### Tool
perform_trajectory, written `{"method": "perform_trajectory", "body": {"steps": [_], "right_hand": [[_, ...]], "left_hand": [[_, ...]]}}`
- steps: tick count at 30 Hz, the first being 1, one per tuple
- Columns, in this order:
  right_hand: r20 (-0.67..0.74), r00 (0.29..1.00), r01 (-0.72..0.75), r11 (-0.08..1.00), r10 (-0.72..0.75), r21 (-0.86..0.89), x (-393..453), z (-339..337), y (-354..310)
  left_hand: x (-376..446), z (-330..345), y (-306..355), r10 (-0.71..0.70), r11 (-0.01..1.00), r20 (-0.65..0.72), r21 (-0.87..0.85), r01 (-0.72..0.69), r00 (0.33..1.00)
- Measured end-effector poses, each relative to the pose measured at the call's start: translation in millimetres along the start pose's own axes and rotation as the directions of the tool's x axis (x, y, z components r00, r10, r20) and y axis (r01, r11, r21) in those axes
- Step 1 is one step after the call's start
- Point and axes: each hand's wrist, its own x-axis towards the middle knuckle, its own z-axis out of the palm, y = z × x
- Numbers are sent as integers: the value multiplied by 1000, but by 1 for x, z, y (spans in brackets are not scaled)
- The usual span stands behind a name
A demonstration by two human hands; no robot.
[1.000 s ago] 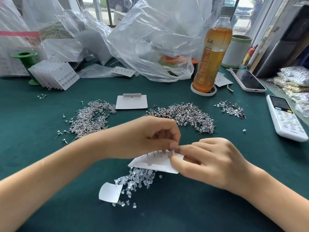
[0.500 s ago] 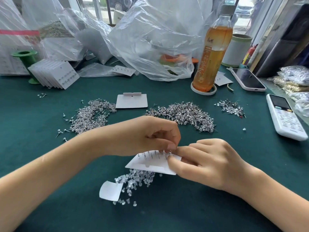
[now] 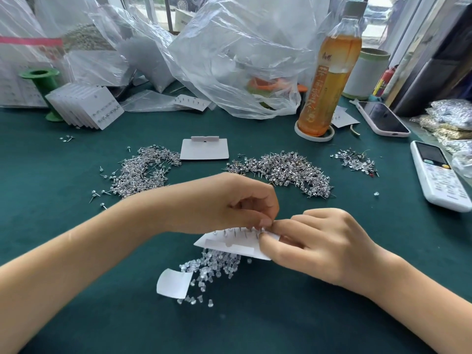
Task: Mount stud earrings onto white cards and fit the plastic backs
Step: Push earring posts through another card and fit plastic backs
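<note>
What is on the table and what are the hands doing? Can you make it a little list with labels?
left hand: pinching at the top edge of the white card
right hand: gripping the card's right end
card: held above the table, earring posts sticking up in a row
plastic backs: clear pile under the card
stud earrings: silver heaps behind the hands
spare card: lying flat between the heaps
bottle: standing upright, orange drink
</note>
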Motion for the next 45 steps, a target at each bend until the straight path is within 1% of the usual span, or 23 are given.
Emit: {"method": "perform_trajectory", "body": {"steps": [5, 9, 13, 28, 34, 45], "right_hand": [[41, 999, -19, 1000, 20, -4, 2, -2, -1], [50, 998, -44, 999, 44, -8, 1, -3, 0], [44, 998, -43, 999, 44, -34, 1, -2, 0], [47, 999, -17, 999, 19, -45, 1, -1, -2], [23, 1000, -7, 998, 8, -66, 2, 2, -4], [15, 1000, -12, 995, 14, -102, 2, 1, -4]], "left_hand": [[1, 2, -1, -15, 1000, -13, -19, 15, 1000], [3, 4, -2, -34, 998, -44, -54, 32, 998], [3, 5, -3, -54, 993, -34, -105, 50, 998], [5, 3, -4, -38, 997, -55, -64, 34, 998], [5, 1, -3, -48, 998, -46, -38, 47, 998], [6, 1, 2, -67, 996, -51, -55, 64, 996]]}}
